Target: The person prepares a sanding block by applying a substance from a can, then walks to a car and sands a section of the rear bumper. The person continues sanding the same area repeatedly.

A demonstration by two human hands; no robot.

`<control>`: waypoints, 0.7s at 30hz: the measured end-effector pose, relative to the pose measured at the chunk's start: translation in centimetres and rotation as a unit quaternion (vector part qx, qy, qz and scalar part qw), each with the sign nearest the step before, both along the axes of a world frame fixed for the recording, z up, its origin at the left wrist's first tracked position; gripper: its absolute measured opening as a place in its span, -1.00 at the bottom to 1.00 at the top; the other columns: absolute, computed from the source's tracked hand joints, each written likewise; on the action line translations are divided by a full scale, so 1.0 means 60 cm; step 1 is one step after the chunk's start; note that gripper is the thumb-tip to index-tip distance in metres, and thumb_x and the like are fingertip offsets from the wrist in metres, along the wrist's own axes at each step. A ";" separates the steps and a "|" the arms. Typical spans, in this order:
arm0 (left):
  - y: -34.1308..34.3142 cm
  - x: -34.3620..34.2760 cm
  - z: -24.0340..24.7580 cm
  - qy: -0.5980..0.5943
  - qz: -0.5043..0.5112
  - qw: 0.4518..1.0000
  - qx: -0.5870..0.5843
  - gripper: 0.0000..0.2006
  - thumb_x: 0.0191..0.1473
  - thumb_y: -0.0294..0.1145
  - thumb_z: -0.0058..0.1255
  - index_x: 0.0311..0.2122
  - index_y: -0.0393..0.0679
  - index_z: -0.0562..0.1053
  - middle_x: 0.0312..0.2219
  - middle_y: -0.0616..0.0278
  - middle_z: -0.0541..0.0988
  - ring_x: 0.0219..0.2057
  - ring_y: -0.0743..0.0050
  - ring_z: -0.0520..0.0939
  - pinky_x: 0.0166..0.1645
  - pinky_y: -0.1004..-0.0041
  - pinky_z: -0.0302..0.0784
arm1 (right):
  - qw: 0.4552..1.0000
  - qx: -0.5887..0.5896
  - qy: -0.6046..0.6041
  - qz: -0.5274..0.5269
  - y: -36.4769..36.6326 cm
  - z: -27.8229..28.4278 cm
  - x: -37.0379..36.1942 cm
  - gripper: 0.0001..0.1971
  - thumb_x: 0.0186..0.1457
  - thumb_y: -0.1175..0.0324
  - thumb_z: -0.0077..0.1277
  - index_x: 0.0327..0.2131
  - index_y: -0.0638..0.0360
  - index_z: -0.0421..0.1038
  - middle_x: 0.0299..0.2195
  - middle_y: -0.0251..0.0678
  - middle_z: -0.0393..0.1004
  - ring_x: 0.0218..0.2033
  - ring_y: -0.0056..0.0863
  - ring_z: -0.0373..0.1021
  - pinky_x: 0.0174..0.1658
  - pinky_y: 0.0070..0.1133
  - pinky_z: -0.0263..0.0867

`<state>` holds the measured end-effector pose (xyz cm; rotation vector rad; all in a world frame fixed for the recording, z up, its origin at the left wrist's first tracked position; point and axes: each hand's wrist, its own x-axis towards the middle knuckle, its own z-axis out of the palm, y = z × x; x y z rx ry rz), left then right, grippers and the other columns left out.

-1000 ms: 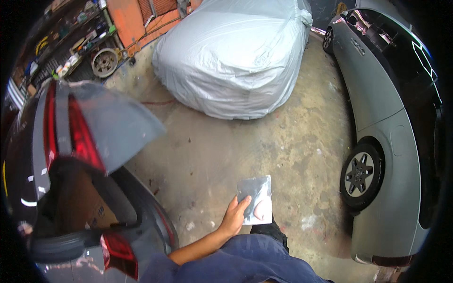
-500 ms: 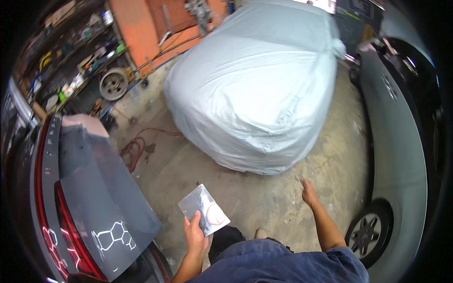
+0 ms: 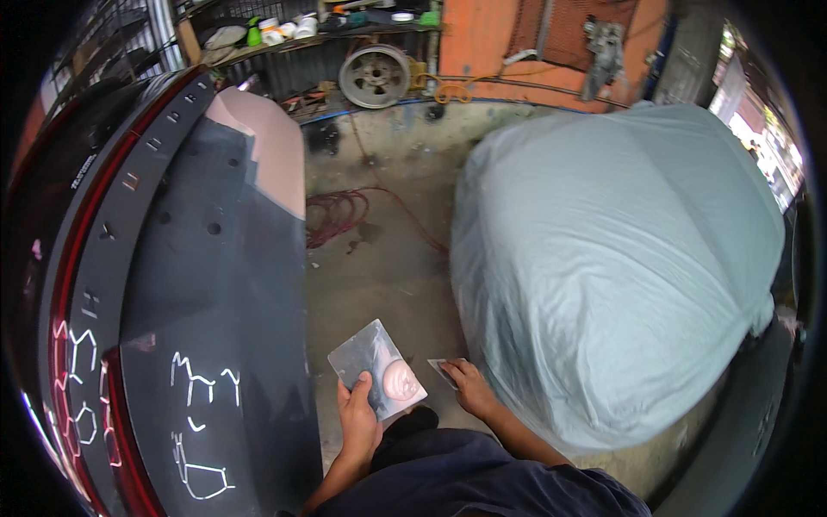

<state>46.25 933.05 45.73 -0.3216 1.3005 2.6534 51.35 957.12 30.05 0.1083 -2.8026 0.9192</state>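
Observation:
My left hand [image 3: 358,420] grips a flat grey mixing plate [image 3: 355,355] by its lower edge, thumb on top. On the plate sits a round dollop of pinkish putty [image 3: 401,381]. Between the fingers of my right hand [image 3: 475,392], just right of the plate, is a thin flat spreader [image 3: 441,369], partly covered by the fingers. To my left stands the rear of a dark grey car [image 3: 258,319]. A smooth pink filled patch [image 3: 280,155] covers the far corner of its rear panel.
A car under a pale grey cover [image 3: 594,258] stands close on the right. Beyond the concrete floor [image 3: 379,302] lie a coiled red hose [image 3: 338,215] and a bare wheel rim [image 3: 374,76]. Shelves [image 3: 327,39] hold bottles and tools beside an orange wall [image 3: 478,43].
My view has swung left toward the grey car, so the covered car now sits to the right. My right hand has come in close to the plate, which my left hand still holds.

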 end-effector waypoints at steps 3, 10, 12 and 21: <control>-0.005 -0.108 0.025 0.017 0.046 0.999 -0.013 -0.56 0.26 -0.32 0.00 0.19 -0.18 0.23 0.01 0.17 0.46 0.04 0.32 0.49 0.15 0.28 0.40 | 0.999 -0.029 -0.031 0.016 0.027 0.023 -0.093 -0.34 -0.19 0.78 -0.07 0.09 0.13 0.38 0.04 -0.07 0.37 0.09 -0.02 0.30 0.15 -0.33 0.26; 0.027 -0.325 0.074 0.016 0.144 0.989 -0.015 -0.54 0.29 -0.24 -0.03 0.21 -0.17 0.22 0.02 0.17 0.44 0.04 0.30 0.50 0.15 0.24 0.41 | 0.998 -0.054 -0.022 0.022 0.113 0.133 -0.386 -0.32 -0.11 0.80 -0.10 0.14 0.04 0.36 0.11 -0.10 0.30 0.12 -0.04 0.29 0.18 -0.33 0.25; 0.047 -0.383 0.070 0.023 0.164 0.986 -0.016 -0.56 0.30 -0.26 -0.05 0.20 -0.19 0.22 0.02 0.17 0.45 0.04 0.33 0.50 0.14 0.26 0.40 | 0.997 -0.058 0.003 0.049 0.127 0.160 -0.480 -0.29 -0.11 0.80 -0.09 0.16 0.01 0.34 0.14 -0.10 0.26 0.15 -0.04 0.25 0.20 -0.33 0.24; 0.180 -0.723 0.100 0.042 0.235 0.971 -0.008 -0.64 0.30 -0.34 -0.06 0.13 -0.20 0.26 -0.01 0.18 0.47 0.00 0.42 0.49 0.14 0.35 0.37 | 0.979 -0.055 0.081 0.181 0.199 0.289 -0.903 -0.34 -0.10 0.78 -0.05 0.12 -0.01 0.39 0.15 -0.16 0.27 0.17 -0.08 0.24 0.22 -0.30 0.20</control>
